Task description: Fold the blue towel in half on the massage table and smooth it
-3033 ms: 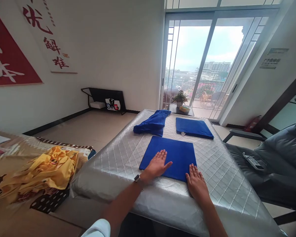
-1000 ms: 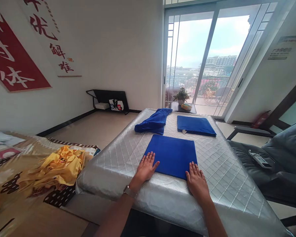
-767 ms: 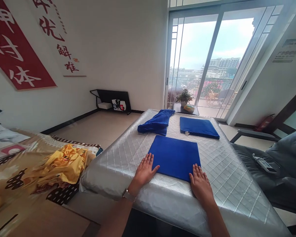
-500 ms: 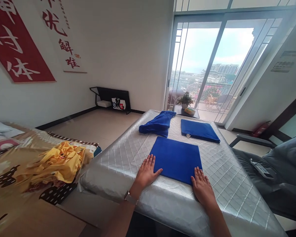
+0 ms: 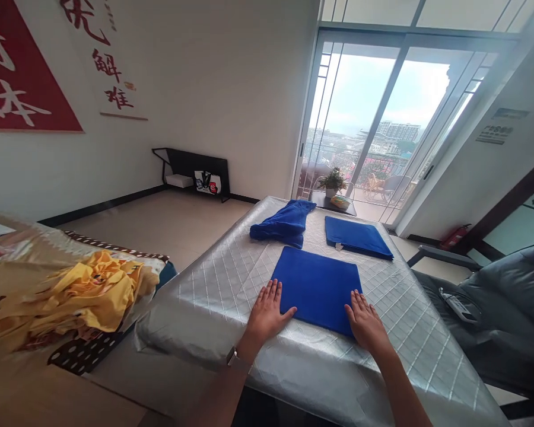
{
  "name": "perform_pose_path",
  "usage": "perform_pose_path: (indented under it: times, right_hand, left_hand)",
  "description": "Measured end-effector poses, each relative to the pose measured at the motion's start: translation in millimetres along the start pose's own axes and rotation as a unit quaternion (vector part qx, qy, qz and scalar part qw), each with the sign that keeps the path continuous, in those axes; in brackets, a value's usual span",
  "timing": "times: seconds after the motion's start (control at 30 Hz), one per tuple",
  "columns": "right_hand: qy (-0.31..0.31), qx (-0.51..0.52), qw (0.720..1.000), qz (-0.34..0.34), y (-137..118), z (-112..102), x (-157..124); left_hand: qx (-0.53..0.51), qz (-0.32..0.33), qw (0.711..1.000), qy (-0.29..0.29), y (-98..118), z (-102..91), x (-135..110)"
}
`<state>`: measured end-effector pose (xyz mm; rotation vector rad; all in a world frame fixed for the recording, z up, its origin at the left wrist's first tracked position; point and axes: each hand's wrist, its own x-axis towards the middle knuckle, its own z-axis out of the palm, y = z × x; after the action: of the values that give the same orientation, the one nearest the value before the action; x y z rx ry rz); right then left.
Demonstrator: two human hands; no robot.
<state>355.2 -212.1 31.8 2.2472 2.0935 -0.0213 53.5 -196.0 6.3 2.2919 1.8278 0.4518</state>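
A blue cloth folded into a flat rectangle (image 5: 318, 287) lies on the silvery quilted mattress (image 5: 222, 284) in front of me. My left hand (image 5: 269, 308) rests flat on its near left corner, fingers stretched forward and thumb out to the side. On its near right edge lies my right hand (image 5: 367, 320), palm down with fingers extended. Neither hand grips anything. Farther back on the right is a second folded blue cloth (image 5: 359, 237) with a small white tag. Left of that one, a crumpled blue cloth (image 5: 285, 222) is spread loosely.
To the left, a yellow garment (image 5: 100, 290) is heaped on a patterned bed cover (image 5: 22, 261). A dark armchair (image 5: 502, 302) with a white device (image 5: 458, 305) stands close on the right. Past the mattress, a potted plant (image 5: 333, 181) sits before the sliding glass door.
The camera view has turned slightly, so the surroundings sit a little differently. Both hands stay flat at the cloth's near edges, with only a tiny shift.
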Motion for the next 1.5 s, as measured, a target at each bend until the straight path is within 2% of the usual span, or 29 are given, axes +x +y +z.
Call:
perform_pose_path:
  times: [0.23,0.37,0.43,0.53,0.7,0.77,0.83,0.9,1.0,1.23,1.37,1.5]
  right_hand:
    - [0.010,0.030,0.999,0.030,-13.0,9.3,3.5]
    - [0.009,0.051,0.998,0.028,-11.2,11.5,-2.2]
    - [0.006,0.066,0.997,0.027,-11.4,9.9,-3.5]
    - [0.001,0.083,0.996,0.031,-12.9,7.6,-4.0]
    - [-0.008,0.081,0.996,0.022,-12.4,8.1,-5.0]
    - [-0.012,0.076,0.997,0.015,-10.9,9.6,-5.0]
    - [-0.017,0.070,0.997,0.010,-9.5,10.9,-4.5]
    - [-0.019,0.067,0.998,0.009,-8.6,11.3,-3.9]
    - [-0.016,0.069,0.997,0.009,-9.2,9.9,-3.0]
    - [-0.009,0.076,0.997,0.022,-10.2,11.5,-1.3]
    - [0.002,0.074,0.997,0.020,-8.3,18.4,1.0]
    - [0.007,0.074,0.997,0.017,-6.4,22.5,2.4]
  left_hand:
    - [0.042,-0.012,0.999,-0.032,-0.4,-2.6,1.3]
    - [0.072,-0.019,0.997,-0.018,-3.5,0.8,6.0]
    - [0.078,-0.012,0.997,-0.013,5.2,1.9,11.6]
    - [0.072,0.049,0.996,-0.022,40.6,6.4,25.9]
    - [0.043,0.217,0.974,-0.038,123.3,31.7,56.8]
    - [0.026,0.243,0.968,-0.053,143.9,42.8,65.4]
    - [0.007,0.242,0.968,-0.072,151.4,50.9,69.7]
    - [-0.008,0.233,0.969,-0.086,146.5,54.4,70.1]
    - [-0.011,0.213,0.973,-0.090,122.9,48.9,66.8]
    - [0.042,0.122,0.987,-0.094,33.2,8.5,55.7]
    - [0.079,0.060,0.992,-0.080,-12.0,-5.9,46.5]
    - [0.081,0.047,0.992,-0.078,-28.2,-10.5,38.0]
